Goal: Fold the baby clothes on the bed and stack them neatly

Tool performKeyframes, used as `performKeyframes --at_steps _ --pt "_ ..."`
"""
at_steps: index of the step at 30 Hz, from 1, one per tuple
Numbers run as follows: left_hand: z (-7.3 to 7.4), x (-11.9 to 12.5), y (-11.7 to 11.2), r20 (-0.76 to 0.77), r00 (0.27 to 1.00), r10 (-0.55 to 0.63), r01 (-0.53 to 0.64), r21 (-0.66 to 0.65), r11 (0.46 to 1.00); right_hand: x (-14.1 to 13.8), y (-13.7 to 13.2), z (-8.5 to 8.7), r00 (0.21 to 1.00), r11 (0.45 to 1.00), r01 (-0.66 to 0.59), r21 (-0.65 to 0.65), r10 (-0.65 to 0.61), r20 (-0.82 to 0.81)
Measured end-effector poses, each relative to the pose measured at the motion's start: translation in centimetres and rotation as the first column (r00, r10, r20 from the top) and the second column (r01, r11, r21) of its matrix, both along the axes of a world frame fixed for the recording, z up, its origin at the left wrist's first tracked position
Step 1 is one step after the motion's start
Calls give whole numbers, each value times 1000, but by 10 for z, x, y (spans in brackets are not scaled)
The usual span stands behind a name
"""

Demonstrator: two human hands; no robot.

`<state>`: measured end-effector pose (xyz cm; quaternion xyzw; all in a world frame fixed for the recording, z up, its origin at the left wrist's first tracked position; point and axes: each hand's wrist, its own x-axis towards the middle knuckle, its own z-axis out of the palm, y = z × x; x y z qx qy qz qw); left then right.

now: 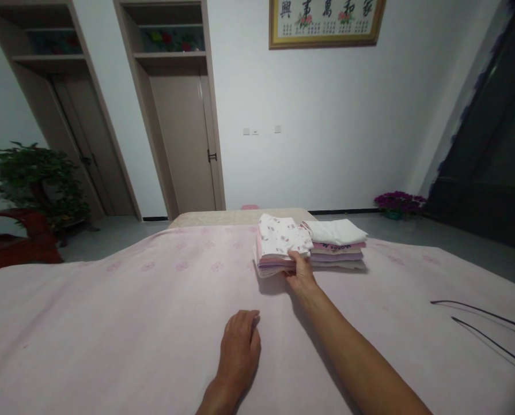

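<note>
Right of centre, the left clothes pile (pixel 280 235) and right clothes pile (pixel 339 233) are sitting folded, no loose pieces showing; right hand (pixel 301 275) is pinching the former, left hand (pixel 240 347) half-curled, seemingly empty.

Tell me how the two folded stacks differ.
The left stack has a patterned white top; the right stack, a plain white one. The right hand grips the left stack, not the right stack. Lettering shows on the right stack's front, none visible on the left's. Both have several layers.
</note>
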<state>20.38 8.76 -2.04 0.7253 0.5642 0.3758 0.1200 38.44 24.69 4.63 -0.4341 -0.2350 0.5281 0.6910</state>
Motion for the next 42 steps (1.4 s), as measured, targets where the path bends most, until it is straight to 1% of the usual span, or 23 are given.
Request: performKeyframes --at_steps 3,6,7,9,10,12,13,15,17,19,21,22,23,25,27,30,33,35,36,37,38,40,42 --pt "-3 -3 3 196 979 48 -38 -51 998 12 -51 -12 995 995 -84 -58 80 -65" --pt "-3 -4 5 366 921 134 -108 -90 990 28 -97 -31 968 966 -225 -128 237 86" --pt "-2 -4 5 399 904 156 -130 -93 987 34 -107 -36 956 968 -203 -151 229 182" --pt "0 -3 5 432 885 175 -149 -93 984 46 -118 -39 902 991 -54 -123 101 419" --pt "0 -3 5 437 883 172 -146 -91 985 51 -119 -37 838 998 37 -57 0 546" --pt "0 -3 5 439 885 158 -132 -88 987 58 -115 -28 632 986 122 118 -169 756" --pt "0 -4 5 440 886 149 -124 -85 989 60 -111 -22 522 977 114 179 -212 826" --pt "-2 -6 6 453 882 131 -107 -79 991 62 -103 -10 350 980 70 187 -199 915" --pt "-2 -7 6 486 865 123 -93 -85 992 60 -96 -1 246 991 70 116 -129 961" --pt "-2 -7 7 539 830 145 -105 -106 989 57 -90 4 141 991 94 91 -104 985" --pt "-1 -7 6 610 773 175 -126 -123 984 52 -90 9 23 986 79 149 -152 988" --pt "0 -7 6 653 735 182 -133 -124 983 49 -92 11 -17 979 44 197 -196 980" --pt "2 -7 4 697 694 181 -135 -121 983 44 -97 14 -31 969 -8 247 -247 969" --pt "5 -7 1 768 619 164 -134 -103 986 33 -113 19 12 929 -151 339 -341 940" --pt "10 -9 -2 809 571 142 -140 -75 987 18 -137 22 79 864 -309 398 -394 916" --pt "23 -13 -7 843 530 93 -94 -51 994 0 -172 17 103 768 -524 368 -372 923" --pt "35 -16 -9 828 557 66 -9 -74 997 -8 -191 5 144 686 -672 281 -251 957" --pt "41 -17 -9 793 603 89 -21 -96 995 -9 -193 -3 213 648 -713 268 -163 963" --pt "42 -17 -8 782 614 106 -44 -101 994 -9 -192 -6 261 654 -705 275 -121 958" --pt "44 -19 -7 780 614 121 -65 -103 993 -8 -190 -8 315 684 -673 281 -80 946" --pt "47 -21 -6 787 603 130 -80 -103 991 -6 -188 -8 380 734 -616 286 -42 924" --pt "54 -29 -4 828 542 143 -107 -101 989 -1 -182 -4 547 852 -438 285 1 837" --pt "64 -43 -1 866 479 142 -111 -101 989 9 -174 4 724 920 -256 298 -22 690"
